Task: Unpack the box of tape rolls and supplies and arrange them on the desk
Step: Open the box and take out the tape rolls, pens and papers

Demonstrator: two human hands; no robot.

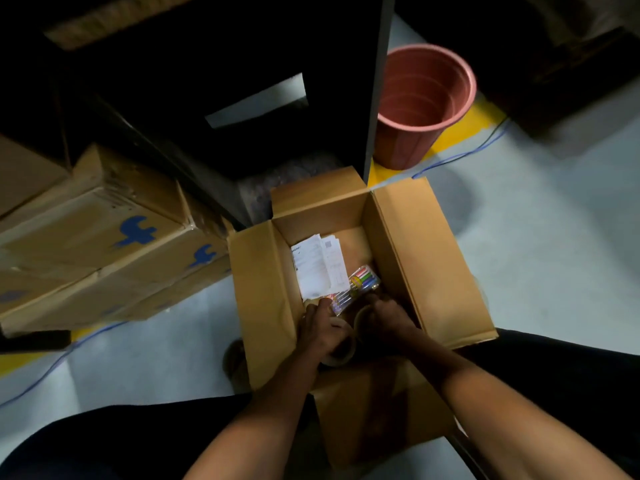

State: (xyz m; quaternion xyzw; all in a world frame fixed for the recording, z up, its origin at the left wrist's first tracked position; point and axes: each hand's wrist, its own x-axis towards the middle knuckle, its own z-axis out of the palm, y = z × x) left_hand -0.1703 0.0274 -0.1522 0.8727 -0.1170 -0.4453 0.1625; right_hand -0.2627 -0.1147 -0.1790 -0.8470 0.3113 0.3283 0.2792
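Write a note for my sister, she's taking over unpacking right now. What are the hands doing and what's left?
Left hand grips a tape roll low in the open box on the floor.
Right hand curls round another roll beside it.
Papers and a pen pack lie inside, past the hands.
Done: box opened.
Left: lift out rolls, pens and papers, arrange them on the desk, which is not clearly in view.

My two bare forearms show no sleeves, watch or rings; my left hand (323,329) and right hand (388,317) wear no gloves. Dark trousers (104,441) cover both my legs.
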